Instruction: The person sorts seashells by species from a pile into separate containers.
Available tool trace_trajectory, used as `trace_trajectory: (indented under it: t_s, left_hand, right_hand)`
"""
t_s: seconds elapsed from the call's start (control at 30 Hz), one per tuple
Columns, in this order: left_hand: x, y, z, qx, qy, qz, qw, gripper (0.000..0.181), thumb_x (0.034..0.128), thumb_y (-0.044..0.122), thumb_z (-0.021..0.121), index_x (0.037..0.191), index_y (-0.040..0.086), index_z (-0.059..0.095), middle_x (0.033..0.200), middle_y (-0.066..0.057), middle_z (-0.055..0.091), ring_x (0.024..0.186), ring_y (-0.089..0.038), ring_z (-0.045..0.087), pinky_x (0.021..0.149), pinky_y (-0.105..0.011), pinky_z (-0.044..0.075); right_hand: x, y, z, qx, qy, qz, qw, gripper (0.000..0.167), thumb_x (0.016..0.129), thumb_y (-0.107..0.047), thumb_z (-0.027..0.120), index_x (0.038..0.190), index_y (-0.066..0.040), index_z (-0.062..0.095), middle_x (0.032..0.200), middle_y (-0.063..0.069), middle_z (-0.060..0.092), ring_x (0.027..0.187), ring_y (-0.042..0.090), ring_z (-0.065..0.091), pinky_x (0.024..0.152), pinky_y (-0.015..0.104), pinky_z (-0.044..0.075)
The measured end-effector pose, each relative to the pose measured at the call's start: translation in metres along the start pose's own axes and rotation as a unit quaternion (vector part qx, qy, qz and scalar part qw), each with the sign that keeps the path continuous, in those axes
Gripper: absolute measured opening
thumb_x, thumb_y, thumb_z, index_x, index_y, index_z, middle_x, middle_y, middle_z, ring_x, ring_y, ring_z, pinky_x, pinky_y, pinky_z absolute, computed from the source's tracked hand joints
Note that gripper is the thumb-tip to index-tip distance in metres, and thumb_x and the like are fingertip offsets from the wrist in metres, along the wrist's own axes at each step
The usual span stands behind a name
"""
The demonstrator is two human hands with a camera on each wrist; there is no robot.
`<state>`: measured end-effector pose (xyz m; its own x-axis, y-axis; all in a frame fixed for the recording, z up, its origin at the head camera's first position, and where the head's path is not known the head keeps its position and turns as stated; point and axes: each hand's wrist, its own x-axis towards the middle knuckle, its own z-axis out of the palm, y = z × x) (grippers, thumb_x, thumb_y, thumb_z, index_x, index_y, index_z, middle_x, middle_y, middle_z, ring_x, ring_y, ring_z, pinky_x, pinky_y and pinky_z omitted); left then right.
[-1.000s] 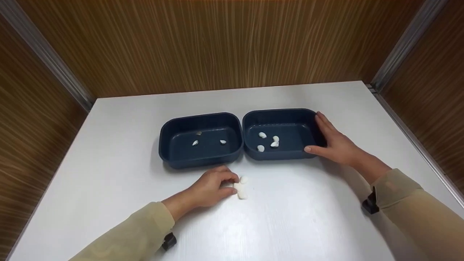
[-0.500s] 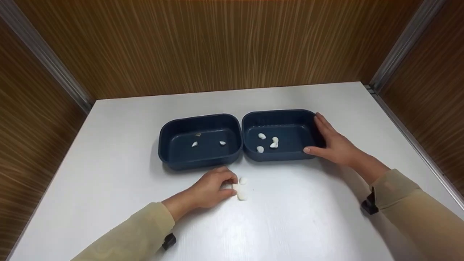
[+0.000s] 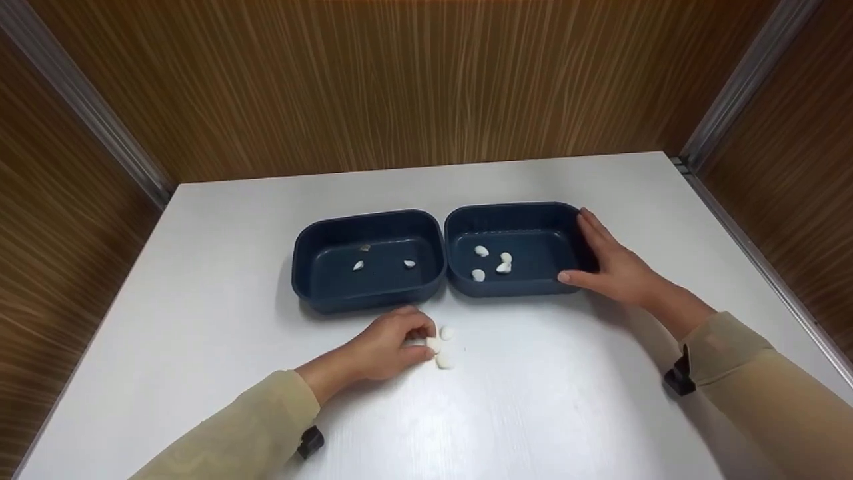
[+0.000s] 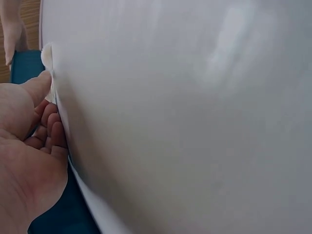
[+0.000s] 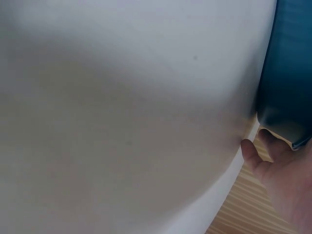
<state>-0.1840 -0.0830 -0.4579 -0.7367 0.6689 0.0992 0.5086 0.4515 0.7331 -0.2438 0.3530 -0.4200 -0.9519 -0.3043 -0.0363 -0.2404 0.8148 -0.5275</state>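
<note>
My left hand [image 3: 390, 343] is on the white table in front of the two trays. Its thumb and curled fingers pinch a small white shell-like piece [image 3: 434, 345]. Close by lie a rounded white piece [image 3: 448, 333] and another pale piece [image 3: 444, 361]. At the right tray [image 3: 513, 288], my right hand [image 3: 620, 267] rests against the outer end, fingers extended along the side and thumb at the front rim. That tray contains several small white pieces [image 3: 504, 267]. In the left wrist view, the left hand [image 4: 34, 141] partly hides the piece at its fingertips.
The left dark blue tray [image 3: 373, 297] adjoins the right one and contains two white pointed pieces [image 3: 409, 264] and a small brownish piece [image 3: 364, 248]. Wood-grain panels [image 3: 413, 87] stand behind and beside the white table [image 3: 200, 320].
The white piece at my left fingertips has shifted slightly and now shows apart from the pale piece below it. My right hand keeps its place on the tray.
</note>
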Motion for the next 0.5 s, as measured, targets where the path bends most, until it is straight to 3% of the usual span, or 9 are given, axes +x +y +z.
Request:
trace_trajectory:
  t_s: [0.3, 0.5]
  left_hand:
    - [0.0, 0.01, -0.008, -0.008, 0.011, -0.013, 0.9998, 0.018, 0.0952, 0.008, 0.077, 0.111, 0.006, 0.069, 0.103, -0.006, 0.063, 0.097, -0.02, 0.062, 0.088, -0.034, 0.054]
    - [0.002, 0.027, -0.022, 0.0, 0.032, 0.013, 0.9994, 0.017, 0.097, 0.01, 0.078, 0.111, 0.006, 0.069, 0.105, -0.009, 0.065, 0.098, -0.023, 0.064, 0.09, -0.037, 0.056]
  right_hand:
    - [-0.001, -0.001, -0.001, 0.003, 0.0, -0.002, 1.0, 0.113, 0.096, -0.057, 0.073, 0.171, -0.013, 0.0, 0.178, 0.005, -0.009, 0.162, 0.04, 0.005, 0.123, 0.07, 0.018]
    - [-0.001, 0.0, 0.001, -0.006, 0.001, -0.005, 1.0, 0.113, 0.097, -0.057, 0.072, 0.171, -0.012, 0.0, 0.178, 0.006, -0.008, 0.161, 0.041, 0.008, 0.123, 0.069, 0.02]
